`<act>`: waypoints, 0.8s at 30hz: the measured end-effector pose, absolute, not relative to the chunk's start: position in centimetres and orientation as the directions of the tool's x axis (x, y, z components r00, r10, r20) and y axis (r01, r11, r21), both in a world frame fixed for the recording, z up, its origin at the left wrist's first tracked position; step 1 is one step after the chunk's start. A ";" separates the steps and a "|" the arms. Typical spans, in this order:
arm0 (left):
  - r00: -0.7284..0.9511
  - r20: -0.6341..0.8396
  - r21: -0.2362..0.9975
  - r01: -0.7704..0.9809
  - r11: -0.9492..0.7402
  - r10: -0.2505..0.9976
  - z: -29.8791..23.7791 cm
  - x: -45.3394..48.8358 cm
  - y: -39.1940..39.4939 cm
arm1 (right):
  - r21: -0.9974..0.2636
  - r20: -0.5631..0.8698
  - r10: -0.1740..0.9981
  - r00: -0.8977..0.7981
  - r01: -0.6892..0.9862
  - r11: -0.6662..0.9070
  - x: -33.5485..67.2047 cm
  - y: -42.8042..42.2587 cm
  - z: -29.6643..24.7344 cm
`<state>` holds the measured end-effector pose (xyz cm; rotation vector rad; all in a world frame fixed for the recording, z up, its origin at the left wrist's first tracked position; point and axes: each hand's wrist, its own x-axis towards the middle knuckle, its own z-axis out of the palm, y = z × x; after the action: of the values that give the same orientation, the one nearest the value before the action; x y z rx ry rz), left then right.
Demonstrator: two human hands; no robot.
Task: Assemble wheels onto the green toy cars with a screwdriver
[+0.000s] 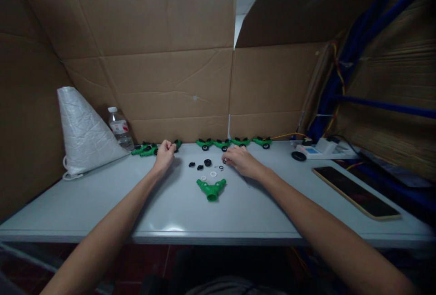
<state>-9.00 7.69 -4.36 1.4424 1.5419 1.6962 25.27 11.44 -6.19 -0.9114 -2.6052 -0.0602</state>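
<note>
A green Y-shaped fitting (211, 190) lies on the table in front of me, its wide mouth facing me. Beyond it are two white rings (213, 174), a black round cap (207, 163), two small black valve handles (200, 168), a small black O-ring (221, 168) and tiny pins. My right hand (240, 160) is at the right of these parts, fingers bent down with the fingertips closed at another small black O-ring (224, 161). My left hand (165, 155) is closed beside green fittings at the back left; what its fingers hold, if anything, is hidden.
Several green fittings with black parts (262, 142) line the back by the cardboard wall (177, 86). On the left stand a silvery bag (86, 136) and a water bottle (120, 127). A phone (356, 191) and a power strip (327, 149) lie on the right.
</note>
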 end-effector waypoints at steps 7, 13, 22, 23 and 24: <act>-0.259 0.466 0.841 0.427 -0.332 0.846 -4.3 -9.5 7.3 | -0.110 0.422 0.637 -0.645 0.661 0.742 25.8 11.3 -5.5; -0.216 0.514 0.798 0.475 -0.371 0.830 -3.9 -10.0 7.4 | -0.152 0.462 0.666 -0.586 0.688 0.710 25.8 11.3 -5.3; -0.256 0.601 0.692 0.642 -0.332 0.758 -3.9 -9.7 6.4 | -0.195 0.532 0.665 -0.524 0.689 0.698 25.8 11.1 -4.3; -0.258 0.618 0.672 0.663 -0.329 0.743 -3.7 -9.5 6.1 | -0.214 0.526 0.664 -0.532 0.672 0.709 25.8 11.1 -4.2; -0.263 0.638 0.652 0.684 -0.326 0.724 -3.4 -9.3 5.8 | -0.235 0.516 0.665 -0.540 0.658 0.716 25.8 11.1 -4.2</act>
<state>-9.27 5.81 -3.43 1.8841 1.8024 1.6867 25.83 11.09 -4.17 -1.0020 -2.3328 0.0164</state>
